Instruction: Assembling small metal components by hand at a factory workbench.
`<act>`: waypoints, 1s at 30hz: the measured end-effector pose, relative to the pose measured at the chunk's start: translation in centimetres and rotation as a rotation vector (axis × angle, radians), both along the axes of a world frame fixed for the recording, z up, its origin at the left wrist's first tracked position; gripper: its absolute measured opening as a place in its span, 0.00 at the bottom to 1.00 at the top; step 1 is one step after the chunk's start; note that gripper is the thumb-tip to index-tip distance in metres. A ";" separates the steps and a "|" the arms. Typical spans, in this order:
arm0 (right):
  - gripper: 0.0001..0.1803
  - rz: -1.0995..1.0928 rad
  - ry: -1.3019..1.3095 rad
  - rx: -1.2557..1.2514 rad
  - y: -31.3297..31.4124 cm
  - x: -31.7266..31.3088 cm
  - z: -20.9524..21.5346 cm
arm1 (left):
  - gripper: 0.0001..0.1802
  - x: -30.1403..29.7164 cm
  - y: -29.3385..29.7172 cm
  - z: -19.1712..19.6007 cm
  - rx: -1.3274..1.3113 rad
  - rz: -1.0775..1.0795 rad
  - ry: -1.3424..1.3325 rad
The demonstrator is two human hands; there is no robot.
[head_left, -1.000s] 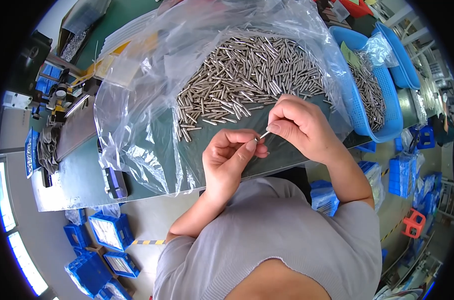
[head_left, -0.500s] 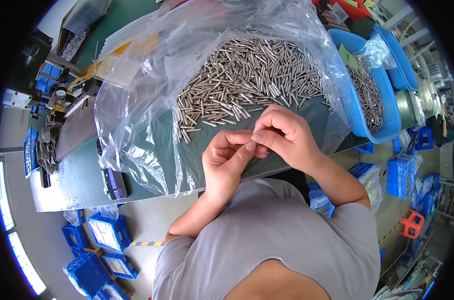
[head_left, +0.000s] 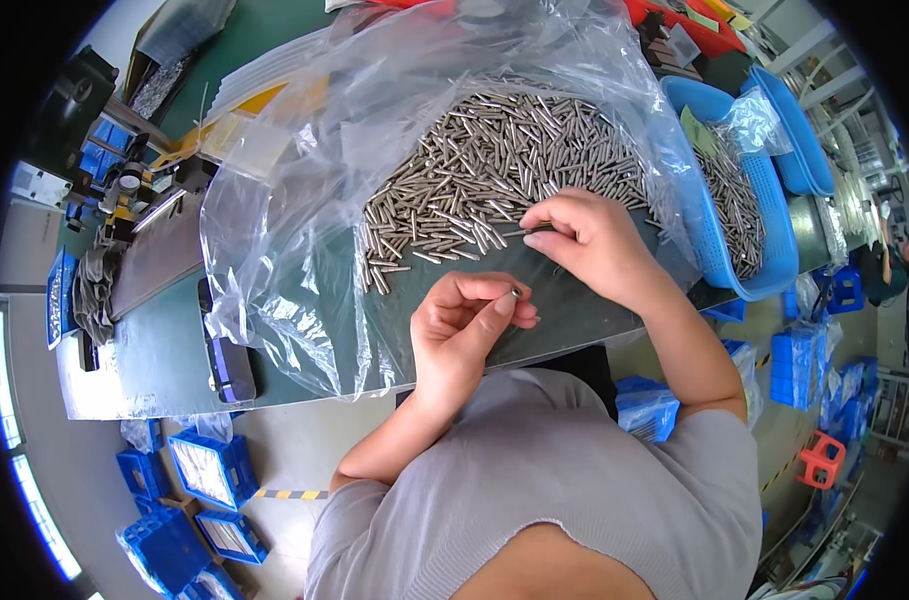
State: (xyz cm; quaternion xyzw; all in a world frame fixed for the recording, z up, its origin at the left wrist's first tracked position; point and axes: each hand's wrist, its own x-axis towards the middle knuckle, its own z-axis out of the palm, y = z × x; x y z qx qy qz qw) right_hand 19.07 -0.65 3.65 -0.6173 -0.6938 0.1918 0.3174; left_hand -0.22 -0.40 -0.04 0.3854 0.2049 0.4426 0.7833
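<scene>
A heap of slim silvery metal pins [head_left: 515, 140] lies on a clear plastic sheet [head_left: 275, 240] spread over the green table. My left hand [head_left: 457, 325] is in front of the heap, thumb and forefinger pinched on a small metal pin; only its round end [head_left: 516, 293] shows. Farther up and to the right, my right hand [head_left: 600, 245] reaches the near edge of the heap. Between its thumb and forefinger is another metal pin [head_left: 516, 233], its tip pointing left. The other fingers of both hands are curled.
At the right stands a blue perforated basket [head_left: 775, 215] with more pins and a green slip, another blue basket [head_left: 800, 140] behind it. A dark device [head_left: 230, 365] lies near the table's front left edge. Blue crates [head_left: 210, 465] and a red stool [head_left: 822, 460] are on the floor.
My hands were together at the fingertips and are now apart. The right hand has moved up to the edge of the heap; the left has stayed nearly in place.
</scene>
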 end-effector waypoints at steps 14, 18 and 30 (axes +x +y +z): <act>0.05 0.048 0.587 -0.228 -2.3 -0.2 1.8 | 0.04 0.3 0.0 0.3 0.007 0.037 0.045; 0.04 0.045 0.559 -0.217 -2.3 -0.6 1.9 | 0.04 0.3 -0.1 0.3 -0.003 0.039 0.038; 0.04 0.106 0.632 -0.168 -2.4 -1.9 1.2 | 0.04 0.0 -0.1 0.0 -0.002 0.031 0.054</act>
